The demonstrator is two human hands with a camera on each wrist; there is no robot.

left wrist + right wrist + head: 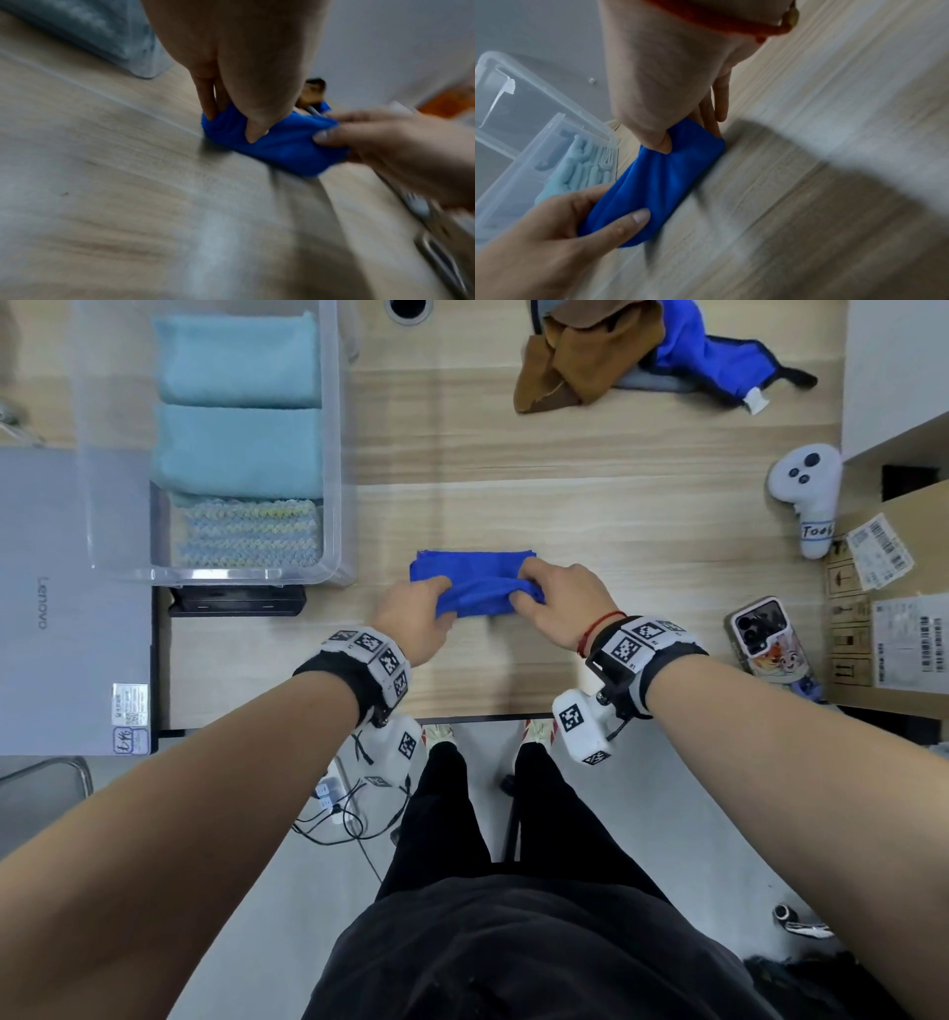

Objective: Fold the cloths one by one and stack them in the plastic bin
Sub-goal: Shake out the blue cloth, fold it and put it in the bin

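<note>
A folded blue cloth (475,580) lies on the wooden table just right of the clear plastic bin (336,454). My left hand (418,613) pinches its left end (223,123) between thumb and fingers. My right hand (554,595) pinches the right end (693,140) the same way. The near edge of the cloth (654,182) is lifted and bunched between both hands. Inside the bin lie two folded light-blue towels (236,403) and a knitted pastel cloth (249,531). At the table's far side sits a heap with a brown cloth (580,356) and another blue cloth (708,356).
A grey laptop (67,608) lies left of the bin, with a black device (236,603) at the bin's near edge. A white controller (809,495), a phone (767,639) and cardboard boxes (893,608) crowd the right side. The table's front edge (488,715) runs under my wrists.
</note>
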